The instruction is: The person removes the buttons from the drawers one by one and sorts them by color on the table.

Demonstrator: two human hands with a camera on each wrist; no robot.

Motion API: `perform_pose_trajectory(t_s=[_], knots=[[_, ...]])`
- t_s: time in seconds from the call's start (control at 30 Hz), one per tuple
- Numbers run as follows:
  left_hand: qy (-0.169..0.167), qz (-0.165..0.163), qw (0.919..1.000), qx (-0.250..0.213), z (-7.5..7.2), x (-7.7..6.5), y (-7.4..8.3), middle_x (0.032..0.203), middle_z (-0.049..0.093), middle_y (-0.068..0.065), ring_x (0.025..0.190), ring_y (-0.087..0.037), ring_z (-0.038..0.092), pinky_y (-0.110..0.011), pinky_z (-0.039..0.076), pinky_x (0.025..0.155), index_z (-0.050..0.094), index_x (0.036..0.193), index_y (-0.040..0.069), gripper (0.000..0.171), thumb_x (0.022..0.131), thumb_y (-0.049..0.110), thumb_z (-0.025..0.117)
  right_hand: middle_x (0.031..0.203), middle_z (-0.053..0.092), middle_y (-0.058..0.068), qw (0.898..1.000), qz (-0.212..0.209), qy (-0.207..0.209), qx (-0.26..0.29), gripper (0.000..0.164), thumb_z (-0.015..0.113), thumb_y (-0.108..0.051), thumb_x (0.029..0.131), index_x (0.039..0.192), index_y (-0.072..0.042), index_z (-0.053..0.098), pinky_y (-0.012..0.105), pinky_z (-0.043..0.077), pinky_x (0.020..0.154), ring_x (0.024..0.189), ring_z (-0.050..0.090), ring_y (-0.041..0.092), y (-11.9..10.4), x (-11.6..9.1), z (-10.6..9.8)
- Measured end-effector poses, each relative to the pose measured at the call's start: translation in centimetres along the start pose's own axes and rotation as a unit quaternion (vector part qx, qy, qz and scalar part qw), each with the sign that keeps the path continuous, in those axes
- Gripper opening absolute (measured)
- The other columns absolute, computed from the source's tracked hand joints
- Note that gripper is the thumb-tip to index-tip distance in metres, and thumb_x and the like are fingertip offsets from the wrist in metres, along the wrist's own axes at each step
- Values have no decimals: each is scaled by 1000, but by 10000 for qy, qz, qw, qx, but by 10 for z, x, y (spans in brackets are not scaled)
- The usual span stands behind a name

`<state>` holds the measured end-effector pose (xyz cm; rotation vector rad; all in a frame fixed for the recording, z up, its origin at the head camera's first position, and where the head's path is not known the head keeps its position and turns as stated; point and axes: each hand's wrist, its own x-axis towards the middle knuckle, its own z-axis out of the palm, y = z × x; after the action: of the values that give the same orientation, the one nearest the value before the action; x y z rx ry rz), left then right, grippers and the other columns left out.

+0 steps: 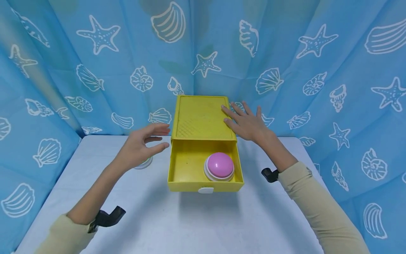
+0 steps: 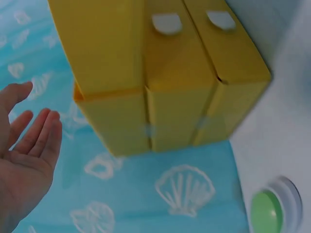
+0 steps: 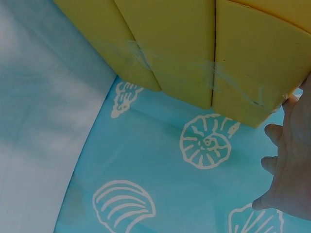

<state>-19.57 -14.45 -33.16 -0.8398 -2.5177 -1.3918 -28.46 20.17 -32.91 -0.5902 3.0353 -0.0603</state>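
A yellow drawer unit (image 1: 201, 116) stands at the back of the table, its top drawer (image 1: 185, 169) pulled out toward me. Inside the drawer, at the front right, sits a pink dome push button (image 1: 220, 164) on a white base. My left hand (image 1: 136, 146) hovers just left of the unit, holding nothing, thumb apart from its loosely bent fingers. My right hand (image 1: 248, 125) has its fingers spread, thumb and index fingertip at the unit's top right edge. The left wrist view shows two more drawers, both pushed in, with white pull tabs (image 2: 221, 20).
On the table left of the unit lies a green dome push button (image 2: 266, 213) with a white base, mostly behind my left hand in the head view. A white cloth covers the table (image 1: 203, 225). A blue seashell-print curtain (image 1: 206, 42) hangs close behind the unit.
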Motion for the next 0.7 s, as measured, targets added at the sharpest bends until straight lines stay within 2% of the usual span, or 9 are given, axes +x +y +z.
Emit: perform_pose_trajectory(t_s=[0.2,0.47,0.57,0.7], knots=[[-532,167,9976,-415,18,3,20,124,55,0,111,-12,52,-34,46,91,52,128,8,50,82,19,70,153,1,1,10000,5,2,21,59,12,-62,92,146,-38,3,67,-15,95,136,-11,33,0,0,-1],[-1100,67,9919,-630,44,11,28,124,56,0,113,-13,51,-35,44,93,52,129,13,52,82,28,70,153,2,1,10000,60,1,15,59,12,-62,92,146,-38,5,66,-17,96,136,-10,33,-2,0,-1],[-1344,-52,9876,-806,52,14,42,126,55,-6,116,-17,50,-37,42,95,51,129,8,52,82,19,70,153,2,1,10000,75,17,24,59,12,-62,92,146,-38,5,66,-16,96,137,-9,33,0,0,0],[-1640,-121,9809,-1038,63,18,49,128,52,-11,119,-20,47,-36,40,97,48,130,5,55,81,10,71,153,2,1,10000,91,20,33,59,11,-62,92,146,-39,4,66,-16,96,137,-10,32,1,1,1]])
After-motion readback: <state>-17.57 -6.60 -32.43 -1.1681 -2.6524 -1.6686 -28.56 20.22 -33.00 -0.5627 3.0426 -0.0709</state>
